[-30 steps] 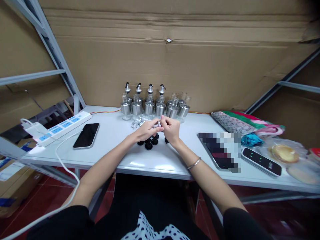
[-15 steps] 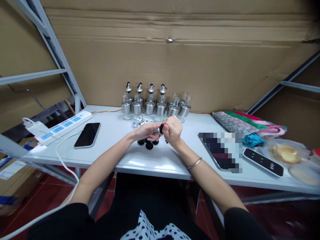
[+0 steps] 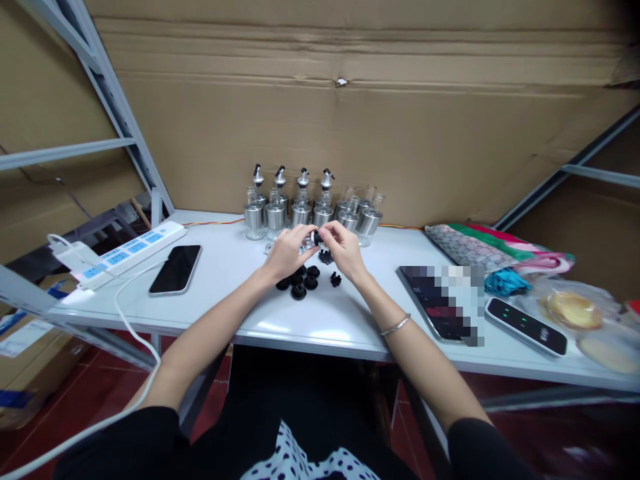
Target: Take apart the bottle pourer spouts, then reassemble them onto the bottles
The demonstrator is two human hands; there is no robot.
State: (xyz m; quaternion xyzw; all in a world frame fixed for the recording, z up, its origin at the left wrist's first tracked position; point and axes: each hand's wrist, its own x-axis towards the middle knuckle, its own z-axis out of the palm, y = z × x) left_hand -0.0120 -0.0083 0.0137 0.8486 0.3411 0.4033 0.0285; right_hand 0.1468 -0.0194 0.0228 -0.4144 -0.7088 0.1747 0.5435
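I held both forearms stretched forward, wrists nearly meeting. My left hand (image 3: 286, 252) and right hand (image 3: 344, 248) curled inward, fingertips pinched together between them, raised off the tabletop.

Bottles (image 3: 310, 212) stand behind the stoppers (image 3: 304, 280) (probably rubber), phone (image 3: 175, 269) to their left.

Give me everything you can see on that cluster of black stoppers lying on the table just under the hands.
The black stoppers are small, round, matte pieces that look like rubber or plastic, with a wider flange and a narrower ribbed plug. About six lie loose on the white table, most bunched together, one apart to the right. They sit just below the left hand and right hand; neither hand clearly touches them.
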